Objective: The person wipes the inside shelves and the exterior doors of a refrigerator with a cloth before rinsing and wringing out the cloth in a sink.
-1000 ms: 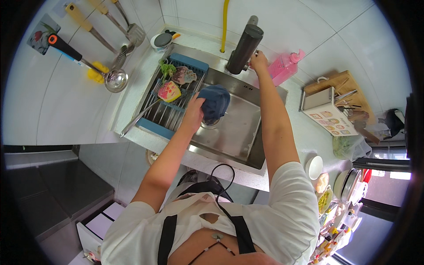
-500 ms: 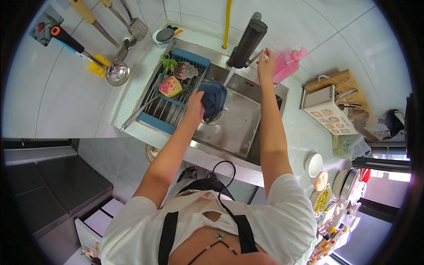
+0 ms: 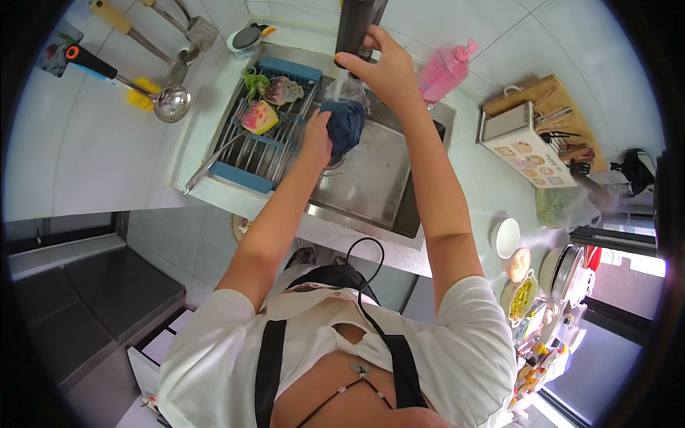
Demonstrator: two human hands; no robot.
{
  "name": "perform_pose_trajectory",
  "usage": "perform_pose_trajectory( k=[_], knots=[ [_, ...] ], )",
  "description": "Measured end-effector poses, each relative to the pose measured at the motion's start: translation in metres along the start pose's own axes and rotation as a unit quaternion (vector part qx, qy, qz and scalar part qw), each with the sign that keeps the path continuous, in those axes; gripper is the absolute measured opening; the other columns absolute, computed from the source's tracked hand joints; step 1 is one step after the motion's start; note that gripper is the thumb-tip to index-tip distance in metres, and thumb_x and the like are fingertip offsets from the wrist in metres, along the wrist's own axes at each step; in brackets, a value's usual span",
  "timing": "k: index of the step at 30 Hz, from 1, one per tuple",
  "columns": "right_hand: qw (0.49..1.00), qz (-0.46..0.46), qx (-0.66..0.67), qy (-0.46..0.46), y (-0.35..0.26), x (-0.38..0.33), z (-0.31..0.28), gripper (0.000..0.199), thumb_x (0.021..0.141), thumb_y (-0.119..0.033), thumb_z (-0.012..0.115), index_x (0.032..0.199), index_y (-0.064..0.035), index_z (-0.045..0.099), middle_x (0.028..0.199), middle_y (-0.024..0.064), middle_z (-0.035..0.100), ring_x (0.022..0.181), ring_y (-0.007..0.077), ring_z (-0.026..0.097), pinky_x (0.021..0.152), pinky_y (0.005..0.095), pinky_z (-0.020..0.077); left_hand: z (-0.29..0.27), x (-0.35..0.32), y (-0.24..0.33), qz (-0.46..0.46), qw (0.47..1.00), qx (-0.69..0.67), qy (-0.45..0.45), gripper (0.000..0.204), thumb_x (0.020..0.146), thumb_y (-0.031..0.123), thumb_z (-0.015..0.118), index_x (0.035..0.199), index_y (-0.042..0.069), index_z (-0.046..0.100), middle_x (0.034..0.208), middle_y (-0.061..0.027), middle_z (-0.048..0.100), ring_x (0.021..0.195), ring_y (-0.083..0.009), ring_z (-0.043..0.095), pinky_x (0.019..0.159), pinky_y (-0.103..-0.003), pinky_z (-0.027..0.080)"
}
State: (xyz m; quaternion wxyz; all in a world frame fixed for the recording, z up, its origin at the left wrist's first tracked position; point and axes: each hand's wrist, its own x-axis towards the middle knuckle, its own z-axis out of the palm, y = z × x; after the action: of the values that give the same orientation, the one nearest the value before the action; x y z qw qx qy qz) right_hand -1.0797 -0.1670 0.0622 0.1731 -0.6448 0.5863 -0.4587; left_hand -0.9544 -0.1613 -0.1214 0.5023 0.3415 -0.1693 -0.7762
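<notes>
A bunched dark blue cloth [image 3: 344,130] is in my left hand [image 3: 318,135], held over the left part of the steel sink [image 3: 360,187]. My fingers are closed on its left side. Above it, my right hand [image 3: 385,71] grips the dark faucet [image 3: 354,32], the thumb across the lower end of the spout and the fingers on its right side. A stream of water [image 3: 341,87] runs from the spout toward the cloth and splashes behind it.
On the sink's left, a blue-ended drying rack [image 3: 239,176] bears colourful sponges [image 3: 260,117] and a leafy green. A pink pump bottle [image 3: 444,73] stands right of the faucet. Farther right are a utensil holder [image 3: 515,146] and a white bowl [image 3: 505,237]. Ladles [image 3: 171,104] hang left.
My right hand has moved from the faucet's side lever onto its spout. The cloth has been lifted slightly toward the stream, and the whole view has shifted.
</notes>
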Motion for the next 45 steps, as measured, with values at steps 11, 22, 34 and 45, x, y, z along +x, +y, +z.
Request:
perform_pose_trajectory(
  k=[11,22,34,45],
  knots=[
    [0.997,-0.078,-0.003,-0.028,0.051,-0.009,-0.056,0.05,0.071,-0.035,0.068,0.105,0.0007,0.057,0.098,0.0166,0.063,0.088,0.0294,0.06,0.076,0.0346,0.0454,0.038,-0.002,-0.014,-0.016,0.999,0.017,0.031,0.027,0.087,0.012,0.043,0.112,0.003,0.048,0.103,-0.0101,0.058,0.092,-0.0217,0.059,0.08,-0.034,0.048],
    [0.986,0.096,0.134,-0.009,0.116,-0.065,-0.035,0.046,0.078,-0.015,0.063,0.121,-0.0032,0.049,0.118,0.0131,0.054,0.107,0.0224,0.053,0.092,0.032,0.0402,0.046,0.003,-0.021,0.002,0.986,0.157,0.062,0.021,0.086,0.01,0.044,0.106,0.008,0.048,0.096,-0.005,0.058,0.083,-0.0165,0.059,0.068,-0.032,0.049],
    [0.802,0.377,0.463,0.013,0.198,-0.13,0.065,0.041,0.078,-0.006,0.052,0.119,-0.0099,0.048,0.108,0.0025,0.055,0.097,0.0158,0.053,0.083,0.0332,0.042,0.022,0.031,-0.014,-0.029,0.999,0.035,-0.008,0.031,0.082,0.007,0.044,0.112,0.012,0.051,0.094,-0.0052,0.057,0.076,-0.0173,0.057,0.065,-0.032,0.047],
    [0.797,0.286,0.512,0.148,0.161,-0.117,0.05,0.047,0.074,-0.001,0.042,0.121,-0.0089,0.045,0.115,0.0091,0.051,0.102,0.0226,0.052,0.087,0.0345,0.0422,0.007,0.023,-0.032,-0.247,0.957,-0.139,-0.06,0.038,0.086,0.036,0.046,0.117,0.015,0.052,0.113,-0.0076,0.056,0.1,-0.0271,0.053,0.086,-0.048,0.037]
  ],
)
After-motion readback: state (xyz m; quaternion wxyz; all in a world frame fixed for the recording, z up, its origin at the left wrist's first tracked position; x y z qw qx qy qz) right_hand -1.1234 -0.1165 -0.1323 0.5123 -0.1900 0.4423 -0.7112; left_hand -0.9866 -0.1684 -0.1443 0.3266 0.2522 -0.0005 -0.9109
